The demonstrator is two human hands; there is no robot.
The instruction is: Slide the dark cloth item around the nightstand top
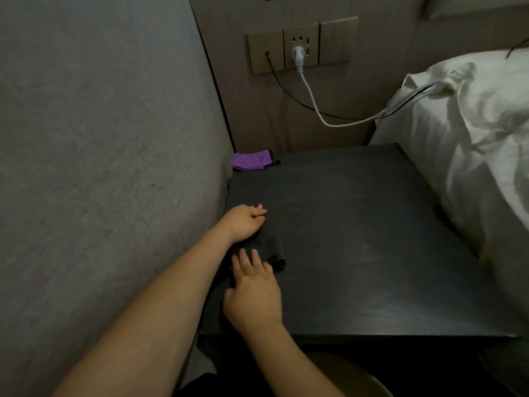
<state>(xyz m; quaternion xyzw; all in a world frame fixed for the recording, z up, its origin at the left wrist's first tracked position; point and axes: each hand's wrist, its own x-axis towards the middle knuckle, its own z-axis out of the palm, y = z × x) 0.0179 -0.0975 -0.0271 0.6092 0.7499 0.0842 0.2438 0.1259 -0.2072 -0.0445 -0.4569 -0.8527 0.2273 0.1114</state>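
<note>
- The wall (100, 138) is grey and fills the left side, at 9 o'clock from the hands.
- The left hand (243, 222) sits at the far end of a dark cloth (269, 247). Its fingers are curled in with the thumb tucked against them. I cannot tell if it pinches the cloth edge or just rests there with the wrist on top.
- The dark cloth lies flat on the desk (372, 239), near the left edge, between the two hands. It is hard to see because cloth and desk are both dark.
- The right hand (252, 293) is at 6 o'clock from the left hand. Its fingers are straight and spread, pressing flat on the near part of the cloth. It holds nothing.
- To do this step well, I think the flat hand should press down and slide slowly so the cloth gets smooth. The other hand should keep its end from slipping. Edges should line up before any fold.
- A purple cloth (252, 161) lies folded at 12 o'clock, in the far corner by the wall, well apart from the hands.
- A white plug (298, 57) sits in the socket (300, 44) above, and its cord hangs toward the bed (472, 124) at 2 o'clock.
</note>
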